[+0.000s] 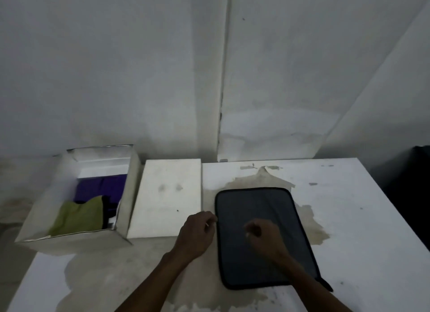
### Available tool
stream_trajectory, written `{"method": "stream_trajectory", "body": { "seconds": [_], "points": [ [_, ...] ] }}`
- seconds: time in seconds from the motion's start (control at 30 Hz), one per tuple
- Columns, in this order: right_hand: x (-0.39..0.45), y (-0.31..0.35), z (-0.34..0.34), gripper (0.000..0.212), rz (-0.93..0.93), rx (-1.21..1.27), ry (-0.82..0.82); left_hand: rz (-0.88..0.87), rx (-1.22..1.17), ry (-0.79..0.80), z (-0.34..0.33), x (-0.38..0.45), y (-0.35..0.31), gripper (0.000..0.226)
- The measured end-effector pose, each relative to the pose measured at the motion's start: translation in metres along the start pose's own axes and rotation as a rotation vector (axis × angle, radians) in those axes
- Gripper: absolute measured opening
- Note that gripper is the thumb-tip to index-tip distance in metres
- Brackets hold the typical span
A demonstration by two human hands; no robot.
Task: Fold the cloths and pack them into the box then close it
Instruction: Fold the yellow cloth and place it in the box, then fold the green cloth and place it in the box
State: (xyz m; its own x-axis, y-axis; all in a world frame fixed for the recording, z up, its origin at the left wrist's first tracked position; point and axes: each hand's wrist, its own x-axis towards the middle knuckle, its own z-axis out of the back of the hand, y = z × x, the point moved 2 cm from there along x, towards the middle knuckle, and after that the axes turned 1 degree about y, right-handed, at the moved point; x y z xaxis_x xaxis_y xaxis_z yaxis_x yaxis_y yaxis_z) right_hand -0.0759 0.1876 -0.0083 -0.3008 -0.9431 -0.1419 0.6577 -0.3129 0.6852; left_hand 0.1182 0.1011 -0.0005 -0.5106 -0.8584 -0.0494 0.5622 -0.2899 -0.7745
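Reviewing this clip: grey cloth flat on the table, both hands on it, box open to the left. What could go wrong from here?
1. The grey cloth lies on a stained patch of the table; it may pick up dirt.
2. The left hand pinches only the left edge while the right hand rests mid-cloth, so the fold could come out skewed.
3. The green cloth sits loosely bunched in the box, which may crowd the next cloth and hinder the lid.
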Motion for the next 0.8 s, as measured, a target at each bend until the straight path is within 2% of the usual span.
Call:
{"method": "stream_trajectory", "body": {
  "seconds": [0.3, 0.37, 0.5, 0.67, 0.8],
  "points": [
    [0.025, -0.092, 0.048, 0.012, -0.129, -0.104, 0.057, 0.122, 0.040, 0.089, -0.064, 0.045, -0.015, 0.017],
    [0.035, -0.103, 0.057, 0.005, -0.153, -0.135, 0.071, 0.136, 0.069, 0.097, -0.069, 0.057, -0.016, 0.020],
    [0.058, -0.114, 0.072, 0.008, -0.162, -0.145, 0.058, 0.181, 0.158, 0.139, -0.075, 0.088, -0.012, 0.033],
    [0.097, -0.126, 0.082, 0.024, -0.199, -0.226, 0.049, 0.230, 0.278, 0.193, -0.082, 0.124, -0.003, 0.044],
    [0.128, -0.132, 0.080, 0.049, -0.190, -0.278, 0.097, 0.254, 0.357, 0.232, -0.089, 0.142, 0.011, 0.055]
  ]
}}
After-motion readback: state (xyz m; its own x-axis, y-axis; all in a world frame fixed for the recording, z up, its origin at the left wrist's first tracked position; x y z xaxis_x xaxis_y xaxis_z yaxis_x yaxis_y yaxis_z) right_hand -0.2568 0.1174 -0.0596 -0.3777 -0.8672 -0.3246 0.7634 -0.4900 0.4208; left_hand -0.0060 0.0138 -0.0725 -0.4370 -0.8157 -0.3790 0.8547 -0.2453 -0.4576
